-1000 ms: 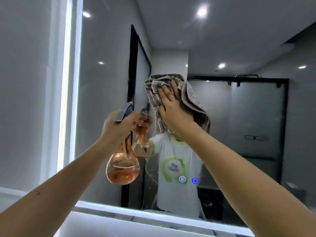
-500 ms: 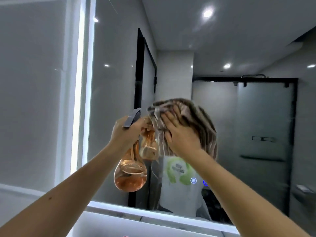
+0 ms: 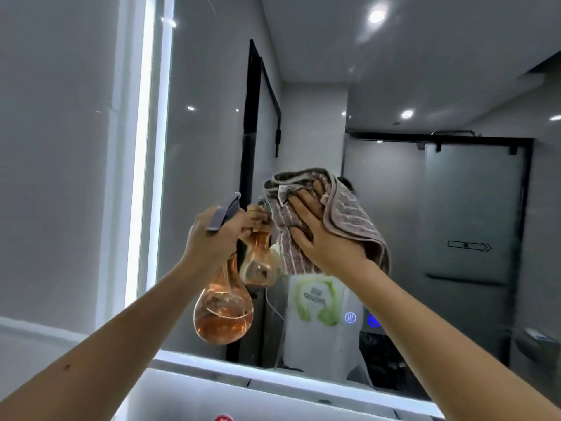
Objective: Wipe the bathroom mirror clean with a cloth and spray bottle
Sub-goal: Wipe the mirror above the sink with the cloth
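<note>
The large bathroom mirror (image 3: 440, 86) fills the wall ahead, lit along its left and lower edges. My right hand (image 3: 318, 235) presses a brown striped cloth (image 3: 349, 220) flat against the glass near the middle. My left hand (image 3: 212, 238) grips the neck of an amber, pear-shaped spray bottle (image 3: 223, 311) with a grey trigger head, held just left of the cloth and close to the mirror. Liquid fills the lower part of the bottle. The reflection of the bottle and of a person in a white shirt shows behind my hands.
Two blue touch icons (image 3: 361, 319) glow on the mirror's lower part. The lit bottom strip (image 3: 273, 378) borders a white counter below. A grey wall (image 3: 60, 147) lies left of the mirror. A red object (image 3: 223, 417) peeks in at the bottom edge.
My right hand moved the cloth down the glass from its higher spot a second ago, then shifted it slightly right and up. The left hand kept the bottle beside it.
</note>
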The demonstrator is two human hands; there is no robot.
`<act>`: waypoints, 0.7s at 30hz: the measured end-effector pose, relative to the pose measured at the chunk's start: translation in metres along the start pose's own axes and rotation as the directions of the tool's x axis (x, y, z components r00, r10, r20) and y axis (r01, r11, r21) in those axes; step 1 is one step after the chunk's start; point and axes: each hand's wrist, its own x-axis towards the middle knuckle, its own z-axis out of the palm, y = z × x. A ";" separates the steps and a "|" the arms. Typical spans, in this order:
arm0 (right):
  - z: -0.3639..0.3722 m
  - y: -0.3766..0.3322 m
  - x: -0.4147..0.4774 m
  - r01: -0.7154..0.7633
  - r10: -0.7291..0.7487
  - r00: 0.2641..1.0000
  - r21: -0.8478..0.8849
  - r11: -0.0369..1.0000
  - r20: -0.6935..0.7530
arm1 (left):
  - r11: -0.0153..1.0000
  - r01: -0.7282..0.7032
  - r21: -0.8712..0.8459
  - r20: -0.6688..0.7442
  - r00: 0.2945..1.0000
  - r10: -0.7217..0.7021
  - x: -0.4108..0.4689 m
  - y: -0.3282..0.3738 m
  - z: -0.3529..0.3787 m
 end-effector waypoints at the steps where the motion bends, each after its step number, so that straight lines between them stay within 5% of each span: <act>1: 0.002 0.005 -0.003 -0.037 0.037 0.999 0.021 0.999 -0.022 | 1.000 0.006 -0.002 0.006 1.000 -0.006 0.001 -0.003 -0.001; 6: -0.020 -0.003 0.027 -0.244 0.238 0.968 -0.080 0.966 -0.083 | 0.999 0.001 -0.051 0.050 0.999 0.002 0.011 -0.009 -0.011; 14: -0.022 -0.010 0.062 -0.129 0.090 0.987 -0.332 0.935 -0.129 | 0.996 -0.039 -0.077 0.051 0.998 0.043 0.023 -0.011 -0.027; 21: -0.025 -0.016 0.075 -0.024 0.020 1.000 -0.429 0.903 -0.015 | 0.986 -0.044 -0.163 0.050 0.997 0.052 0.029 -0.004 -0.026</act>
